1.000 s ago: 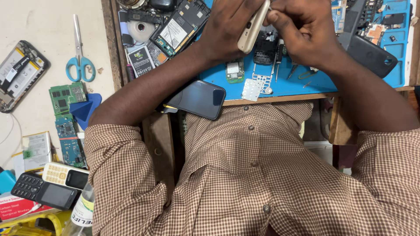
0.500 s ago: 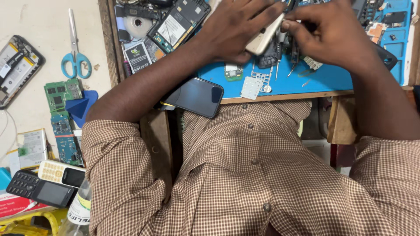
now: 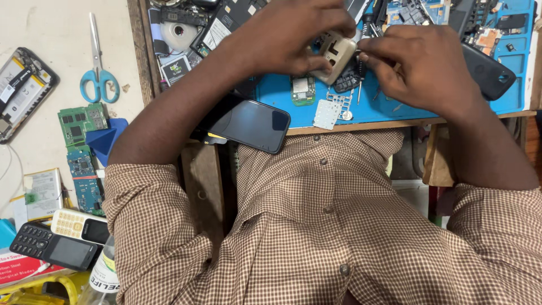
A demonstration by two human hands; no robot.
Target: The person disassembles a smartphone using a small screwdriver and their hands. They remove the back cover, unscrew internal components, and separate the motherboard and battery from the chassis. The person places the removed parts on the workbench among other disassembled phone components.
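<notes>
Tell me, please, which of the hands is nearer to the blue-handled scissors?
Left. The left hand holds the beige phone casing nearer the scissors; the right hand is farther away across the blue mat.

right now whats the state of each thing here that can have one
left hand: fingers closed on the beige phone shell
right hand: fingers pinched at the shell's edge
beige plastic phone shell: opened up, held above the blue mat
black smartphone: screen dark, overhanging the bench edge
blue-handled scissors: closed, lying flat
black keypad phone: screen off
</notes>
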